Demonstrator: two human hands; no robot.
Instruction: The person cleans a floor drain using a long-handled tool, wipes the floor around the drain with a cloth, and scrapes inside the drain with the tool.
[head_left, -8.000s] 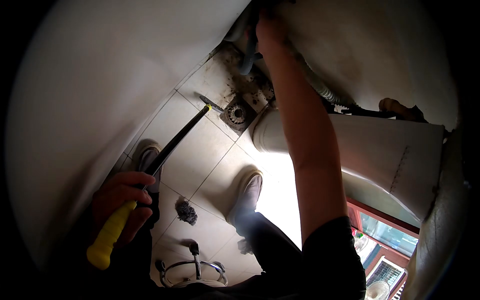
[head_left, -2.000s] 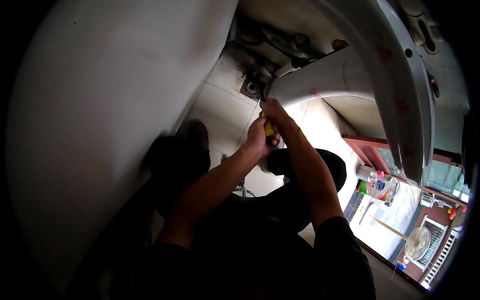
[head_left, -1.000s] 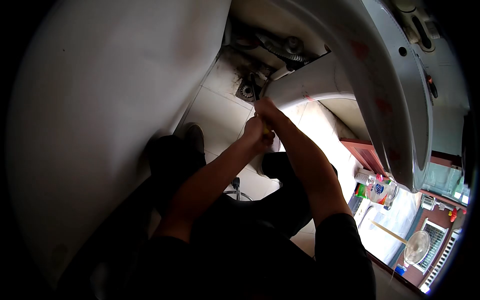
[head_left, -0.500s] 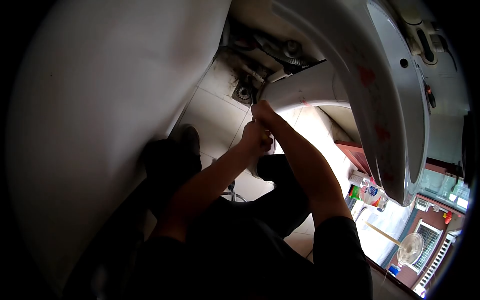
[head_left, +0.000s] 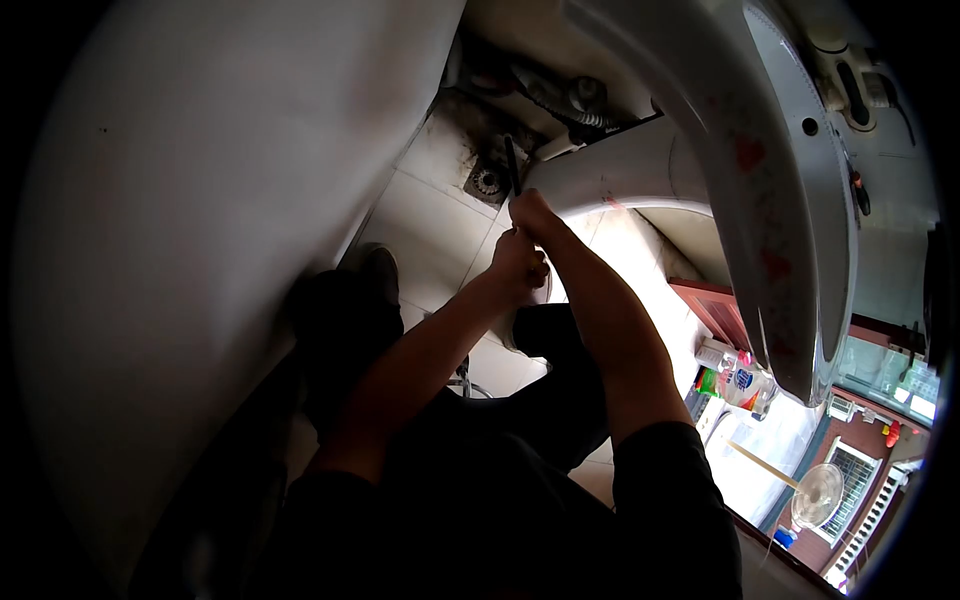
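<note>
Both hands are closed around one long tool with a dark, straight shaft (head_left: 513,168); its kind is unclear. My right hand (head_left: 533,214) wraps the part closest to the shaft. Just below it, my left hand (head_left: 517,262) grips the rear end, where a small yellowish bit shows between the fingers. The shaft points away from me, its tip beside the round floor drain (head_left: 487,182) in the tiled corner. Whether the tip touches anything is hard to tell in the dim light.
A white washbasin (head_left: 765,220) with red flower prints overhangs on the right, above its pedestal (head_left: 625,170). A grey corrugated hose (head_left: 545,92) runs behind. To the left rises a pale wall (head_left: 220,170). Bottles and a packet (head_left: 742,382) stand at lower right.
Both hands have shifted slightly up and forward together. More of the dark shaft shows now, standing out beside the drain. The view has tilted a little.
</note>
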